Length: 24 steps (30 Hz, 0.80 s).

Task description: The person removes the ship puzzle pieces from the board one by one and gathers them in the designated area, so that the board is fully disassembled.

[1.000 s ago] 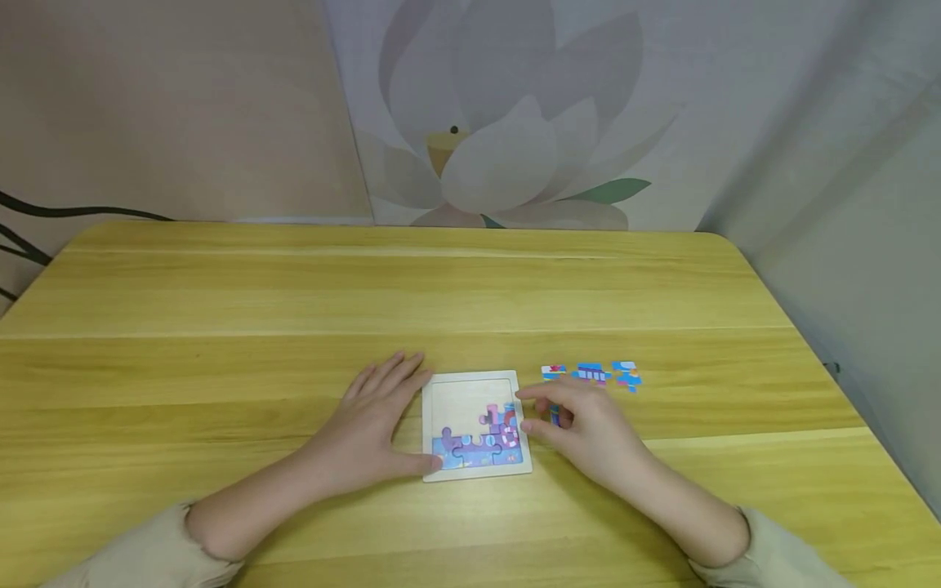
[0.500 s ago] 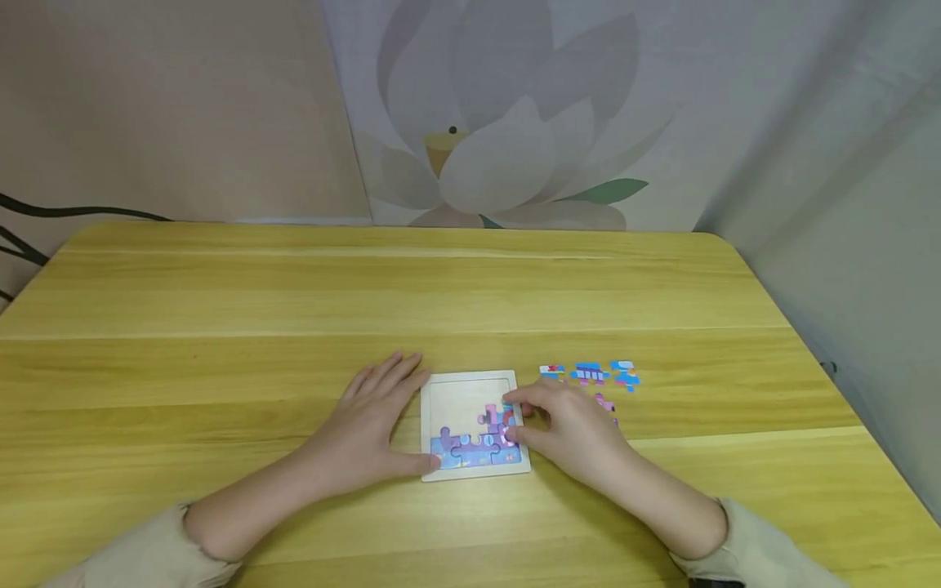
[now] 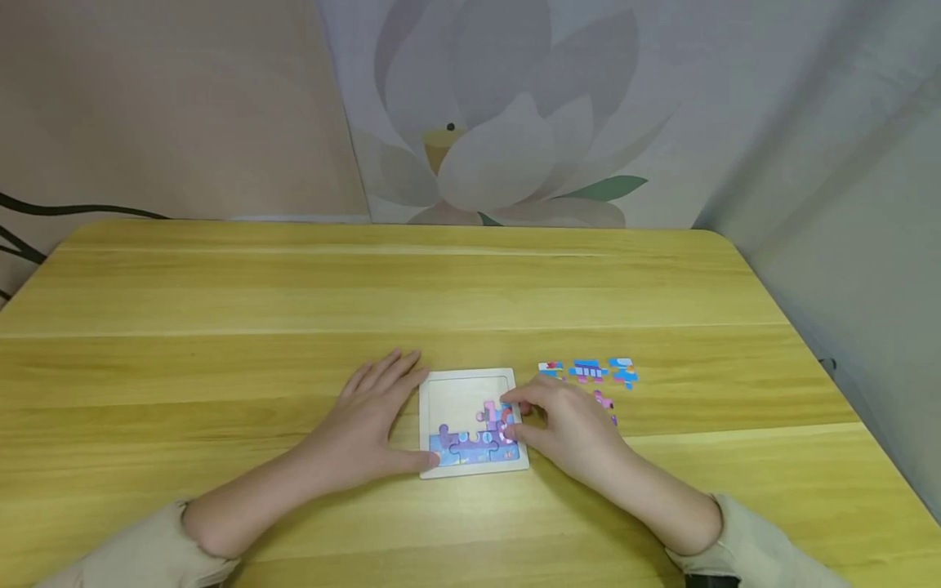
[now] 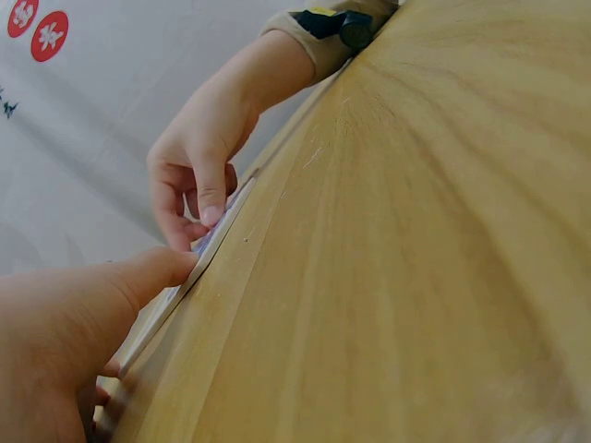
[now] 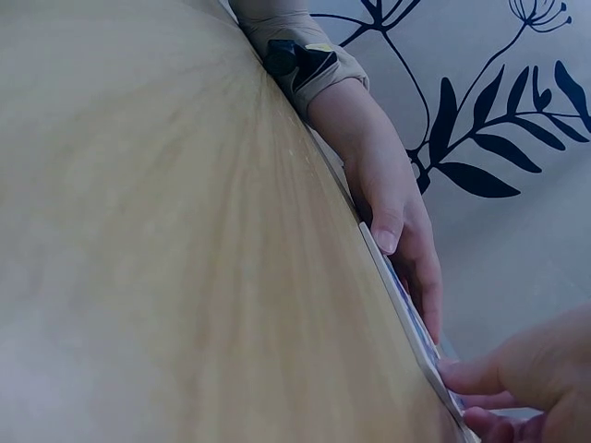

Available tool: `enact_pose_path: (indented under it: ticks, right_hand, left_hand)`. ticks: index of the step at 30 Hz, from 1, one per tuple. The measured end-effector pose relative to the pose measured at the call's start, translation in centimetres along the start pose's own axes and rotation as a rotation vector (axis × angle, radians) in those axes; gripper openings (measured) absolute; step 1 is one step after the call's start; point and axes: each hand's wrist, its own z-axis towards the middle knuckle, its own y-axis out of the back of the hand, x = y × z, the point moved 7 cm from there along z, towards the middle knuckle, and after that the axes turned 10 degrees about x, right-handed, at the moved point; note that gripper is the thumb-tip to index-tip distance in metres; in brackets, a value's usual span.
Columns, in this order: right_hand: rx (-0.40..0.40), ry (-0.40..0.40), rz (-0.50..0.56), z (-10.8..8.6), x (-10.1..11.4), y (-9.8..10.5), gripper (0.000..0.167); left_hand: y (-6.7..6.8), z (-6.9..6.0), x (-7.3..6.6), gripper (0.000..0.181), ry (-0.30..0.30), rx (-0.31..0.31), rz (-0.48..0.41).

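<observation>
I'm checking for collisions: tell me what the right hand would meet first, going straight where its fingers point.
The right hand would probably meet the pink, knobbed jigsaw piece in the square pale wooden tray, or pass above; height is unclear.

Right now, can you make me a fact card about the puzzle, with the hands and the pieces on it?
Puzzle tray: pale square frame on the wooden table
Placed pieces: along the bottom and partway up the right side
Loose pieces: right of the tray, some partly hidden
Left hand: at the tray's left side, thumb on its lower left corner
Right hand: touching the tray's right side; can't tell if it's gripping a piece
Finished: not yet
</observation>
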Motion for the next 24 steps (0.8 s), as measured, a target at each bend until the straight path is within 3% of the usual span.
enact_pose_path:
  ticks: [15,24]
  right_hand:
    - [-0.055,0.051,0.032,-0.2,0.33,0.01,0.029]
    - [-0.032,0.075,0.091,-0.17,0.37,-0.41,0.029]
  left_hand:
    - [-0.05,-0.08,0.13,0.104,-0.001,0.001,0.01]
    - [-0.12,-0.11,0.2,0.105,-0.002,-0.005,0.008]
